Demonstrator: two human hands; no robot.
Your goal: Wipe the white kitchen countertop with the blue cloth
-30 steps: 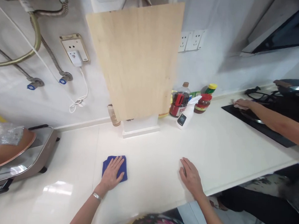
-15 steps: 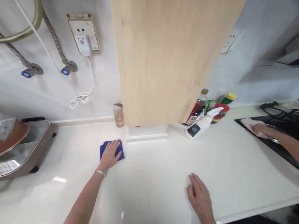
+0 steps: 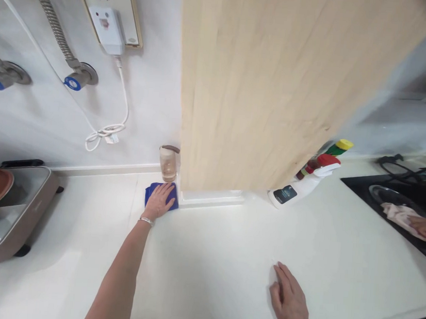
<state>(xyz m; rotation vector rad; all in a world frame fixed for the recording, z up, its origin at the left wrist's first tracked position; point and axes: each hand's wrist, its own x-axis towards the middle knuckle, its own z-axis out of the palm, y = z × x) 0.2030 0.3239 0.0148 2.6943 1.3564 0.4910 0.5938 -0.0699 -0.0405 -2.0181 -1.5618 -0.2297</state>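
Observation:
My left hand (image 3: 159,202) lies flat with fingers stretched out on a blue cloth (image 3: 151,192), pressing it onto the white counter (image 3: 209,256) at the back, beside a small glass jar (image 3: 168,162) and the white base (image 3: 212,198) under a big wooden board (image 3: 262,85). My right hand (image 3: 290,303) rests flat and open on the counter near its front edge, holding nothing.
A white spray bottle (image 3: 298,189) and sauce bottles (image 3: 326,157) stand behind the board on the right. Another person's hand (image 3: 423,225) holds a pink rag (image 3: 399,214) on the black stove (image 3: 393,191). A metal appliance (image 3: 8,213) sits at left; hoses, valves and a plugged socket (image 3: 107,23) line the wall.
My left hand has pushed the blue cloth away from me to the back of the counter, up against the jar and board base. The other person's hand moved right on the stove.

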